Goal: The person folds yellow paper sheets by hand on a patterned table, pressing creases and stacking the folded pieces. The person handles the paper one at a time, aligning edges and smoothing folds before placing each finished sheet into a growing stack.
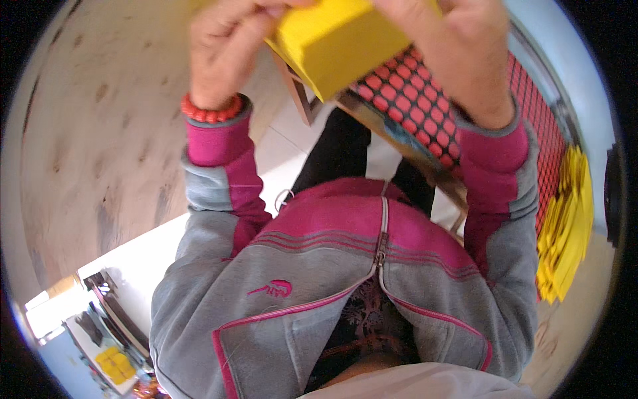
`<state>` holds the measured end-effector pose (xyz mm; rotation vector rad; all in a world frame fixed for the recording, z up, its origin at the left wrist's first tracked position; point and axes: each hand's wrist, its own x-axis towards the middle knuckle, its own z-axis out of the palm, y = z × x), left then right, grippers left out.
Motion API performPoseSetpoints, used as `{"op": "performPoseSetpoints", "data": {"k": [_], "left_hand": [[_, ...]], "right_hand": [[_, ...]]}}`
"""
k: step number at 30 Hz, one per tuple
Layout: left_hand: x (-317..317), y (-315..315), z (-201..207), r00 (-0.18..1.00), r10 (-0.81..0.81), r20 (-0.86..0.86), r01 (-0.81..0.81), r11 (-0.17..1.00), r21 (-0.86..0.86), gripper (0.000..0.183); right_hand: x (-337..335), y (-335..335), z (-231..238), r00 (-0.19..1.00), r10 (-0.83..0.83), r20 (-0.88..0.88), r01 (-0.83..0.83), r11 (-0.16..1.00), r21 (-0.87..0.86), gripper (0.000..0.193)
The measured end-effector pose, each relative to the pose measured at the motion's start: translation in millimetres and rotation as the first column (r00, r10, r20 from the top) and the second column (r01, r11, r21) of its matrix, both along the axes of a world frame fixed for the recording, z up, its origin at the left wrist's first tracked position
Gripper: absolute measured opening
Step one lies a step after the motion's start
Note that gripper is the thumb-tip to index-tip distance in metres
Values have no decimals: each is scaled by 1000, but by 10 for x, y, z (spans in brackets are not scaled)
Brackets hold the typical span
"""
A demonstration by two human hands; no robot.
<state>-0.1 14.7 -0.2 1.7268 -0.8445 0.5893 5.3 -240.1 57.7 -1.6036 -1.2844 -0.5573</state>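
A yellow box (345, 50), apparently of folded paper or card, is raised at the top of the view and cut off by its upper edge. My left hand (229, 53), with a red beaded bracelet at the wrist, grips the box's left upper side. On the other side my right hand (458, 50) holds it, the thumb stretched along its right edge. Both hands are closed, though some fingertips lie behind the box or out of view. Which end of the box is open I cannot tell.
Beneath the right arm is a surface with a red-and-black lattice cover (422, 100). Several flat yellow sheets (565, 229) lie stacked at the right. A wide wooden board (100, 153) fills the left. Yellow pieces (114, 364) sit at the lower left.
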Motion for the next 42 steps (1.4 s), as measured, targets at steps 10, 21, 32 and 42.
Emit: {"op": "performPoseSetpoints", "data": {"k": [10,21,32,42], "left_hand": [[5,-203,-33,973,64,222,-74,997,37,26],[143,-16,-83,984,141,105,-138,990,-34,26],[-73,-177,122,998,-19,57,16,999,52,26],[-116,-190,178,1000,-12,9,11,999,51,27]], "right_hand": [[-1304,-439,-1011,827,109,-552,-274,935,-226,16],[-1097,-1185,-2968,531,-841,103,703,369,-608,31],[-919,-1277,-3309,388,-739,550,820,4,-573,39],[-1154,-1062,-2854,530,-848,24,643,383,-663,29]]}}
